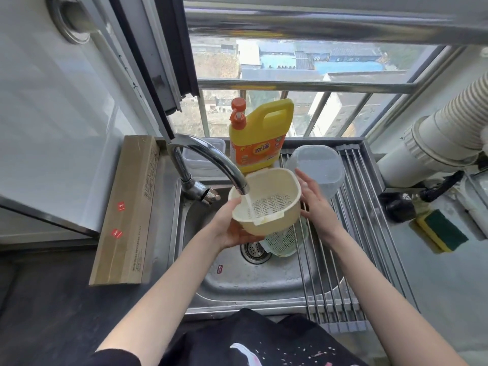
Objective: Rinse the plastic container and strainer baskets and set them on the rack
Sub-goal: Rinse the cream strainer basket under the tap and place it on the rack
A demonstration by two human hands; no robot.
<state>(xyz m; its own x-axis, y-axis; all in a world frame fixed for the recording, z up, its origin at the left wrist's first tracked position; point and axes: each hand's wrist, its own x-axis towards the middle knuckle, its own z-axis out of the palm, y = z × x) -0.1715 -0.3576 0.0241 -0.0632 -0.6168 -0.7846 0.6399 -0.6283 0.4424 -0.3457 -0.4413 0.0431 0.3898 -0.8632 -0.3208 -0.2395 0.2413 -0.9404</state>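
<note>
I've got the cream strainer basket (266, 202) held over the sink (237, 281), tipped so its slotted floor faces me, with the tap (211, 165) running a stream straight into it. A second, pale green strainer basket (282, 241) lies in the sink beside the drain, partly under the rack's rods, not yet rinsed as far as I can judge, and the clear plastic container (317, 167) already sits upturned on the rack (369, 233) at the back. My left hand (232, 228) cups the basket from beneath, fingers curled round its lower wall — that one hand carries it. My right hand (314, 199) stands just beside the basket's right rim, fingers straight and spread, grasping nothing; whether the palm touches the rim I cannot tell. The risk I see: a wet basket on a one-handed grip could slip and drop onto the green one, and water striking the tilted wall could spray toward the dish soap bottle (256, 138) or the cardboard box (129, 207) on the worktop at left.
</note>
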